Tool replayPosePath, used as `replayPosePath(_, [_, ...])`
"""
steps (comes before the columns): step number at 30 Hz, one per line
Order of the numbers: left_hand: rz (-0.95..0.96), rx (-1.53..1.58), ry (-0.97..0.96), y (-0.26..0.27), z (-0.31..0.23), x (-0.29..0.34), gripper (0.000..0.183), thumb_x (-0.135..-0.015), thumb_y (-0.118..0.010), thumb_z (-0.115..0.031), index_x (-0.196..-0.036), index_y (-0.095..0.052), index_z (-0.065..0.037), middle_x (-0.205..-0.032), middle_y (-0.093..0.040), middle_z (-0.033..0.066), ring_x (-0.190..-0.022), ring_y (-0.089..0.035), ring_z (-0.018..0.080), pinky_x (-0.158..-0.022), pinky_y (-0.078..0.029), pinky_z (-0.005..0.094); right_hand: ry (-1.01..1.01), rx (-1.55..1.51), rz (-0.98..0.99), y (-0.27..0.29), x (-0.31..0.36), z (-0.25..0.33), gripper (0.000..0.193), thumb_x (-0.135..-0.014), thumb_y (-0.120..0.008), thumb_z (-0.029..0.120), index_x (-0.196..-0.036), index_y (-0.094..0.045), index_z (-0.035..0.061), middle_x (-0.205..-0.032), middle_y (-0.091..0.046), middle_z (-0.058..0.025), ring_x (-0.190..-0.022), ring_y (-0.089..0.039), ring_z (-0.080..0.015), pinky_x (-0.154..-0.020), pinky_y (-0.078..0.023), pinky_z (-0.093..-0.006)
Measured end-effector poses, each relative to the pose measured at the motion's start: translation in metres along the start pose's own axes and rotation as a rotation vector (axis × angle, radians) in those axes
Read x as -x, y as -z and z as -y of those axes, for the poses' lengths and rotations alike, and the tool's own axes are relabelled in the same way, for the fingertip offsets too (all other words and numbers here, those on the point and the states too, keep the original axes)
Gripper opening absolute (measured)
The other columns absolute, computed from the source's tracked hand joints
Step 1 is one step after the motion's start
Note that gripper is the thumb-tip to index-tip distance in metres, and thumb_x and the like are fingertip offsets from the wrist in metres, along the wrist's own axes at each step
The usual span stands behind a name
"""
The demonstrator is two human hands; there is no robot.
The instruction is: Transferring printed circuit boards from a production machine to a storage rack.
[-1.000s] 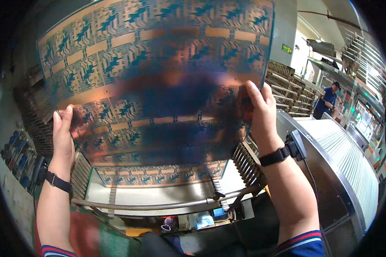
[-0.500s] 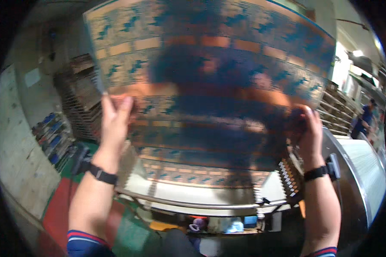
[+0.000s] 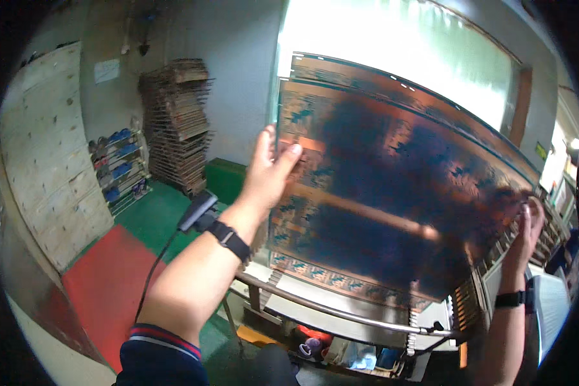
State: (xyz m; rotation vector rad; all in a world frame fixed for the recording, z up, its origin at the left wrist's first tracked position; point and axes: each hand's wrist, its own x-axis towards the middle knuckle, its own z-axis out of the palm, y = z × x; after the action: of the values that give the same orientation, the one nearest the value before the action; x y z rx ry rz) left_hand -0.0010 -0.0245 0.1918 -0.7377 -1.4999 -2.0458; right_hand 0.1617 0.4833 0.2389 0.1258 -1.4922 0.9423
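I observe the etched copper circuit panel (image 3: 392, 183) raised and tilted, beyond the near tubular metal rail (image 3: 328, 311). Left hand (image 3: 273, 167) pinches its left edge, thumb on the near face; right hand (image 3: 526, 235) grasps the right edge, firmness unclear to me. Risk, my estimate: uneven lifting could twist the panel, knocking its lower edge against rackwork.

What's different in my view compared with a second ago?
The view has swung left, bringing in a broad, bright whitish-green window. The large, flat copper-and-blue patterned panel now sits lower and farther right in the picture, its top edge sloping down to the right. The bare left hand and bare right hand still hold its opposite sides; nothing was let go.
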Motion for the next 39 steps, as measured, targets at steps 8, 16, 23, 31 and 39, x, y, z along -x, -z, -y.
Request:
replayPosePath(8, [0.021, -0.076, -0.148, 0.015, -0.005, 0.002, 0.058, -0.102, -0.061, -0.026, -0.151, -0.036, -0.007, -0.121, -0.055, 0.0048, -0.112, -0.054, 0.0144, -0.096, -0.048, 0.0312, 0.957, 0.79, 0.092, -0.096, -0.069, 0.154, 0.055, -0.106, -0.046, 0.035, -0.155, -0.038, 0.0107, -0.161, -0.037, -0.0122, -0.149, -0.033, -0.0331, -0.124, -0.024, -0.0471])
replayPosePath(16, [-0.107, -0.348, -0.148, 0.011, 0.011, 0.0, 0.064, -0.103, -0.061, -0.029, -0.154, -0.031, -0.003, -0.145, -0.048, 0.0161, -0.131, -0.048, 0.0241, -0.111, -0.038, 0.0367, 0.501, 0.73, 0.868, -0.171, -0.027, 0.205, 0.06, -0.089, -0.068, 0.015, -0.143, -0.048, -0.0011, -0.139, -0.056, -0.0244, -0.128, -0.055, -0.0381, -0.107, -0.045, -0.044])
replayPosePath(23, [-0.029, -0.058, -0.112, 0.002, -0.003, 0.0, 0.066, -0.104, -0.057, -0.037, -0.154, -0.032, -0.002, -0.148, -0.045, 0.0171, -0.135, -0.043, 0.0243, -0.113, -0.035, 0.0374, 0.438, 0.656, 0.952, -0.158, -0.029, 0.203, 0.062, -0.093, -0.068, 0.032, -0.141, -0.05, -0.0017, -0.13, -0.062, -0.0247, -0.122, -0.06, -0.0381, -0.104, -0.047, -0.0433])
replayPosePath(31, [-0.205, -0.133, -0.243, 0.008, -0.014, -0.003, 0.062, -0.103, -0.058, -0.033, -0.153, -0.035, -0.004, -0.151, -0.042, 0.0173, -0.138, -0.04, 0.0273, -0.115, -0.033, 0.0401, 0.393, 0.68, 1.029, -0.157, -0.032, 0.214, 0.065, -0.091, -0.069, 0.041, -0.138, -0.052, -0.0011, -0.125, -0.065, -0.0245, -0.121, -0.06, -0.0388, -0.104, -0.047, -0.0445])
replayPosePath(39, [0.125, -0.871, -1.008, -0.026, -0.145, -0.048, 0.058, -0.096, -0.063, -0.032, -0.142, -0.05, 0.0, -0.139, -0.056, 0.0251, -0.135, -0.048, 0.0409, -0.114, -0.036, 0.0465, 0.416, 0.653, 1.055, -0.149, -0.036, 0.2, 0.068, -0.092, -0.069, 0.046, -0.138, -0.053, -0.001, -0.123, -0.067, -0.0224, -0.121, -0.061, -0.0378, -0.103, -0.048, -0.0442])
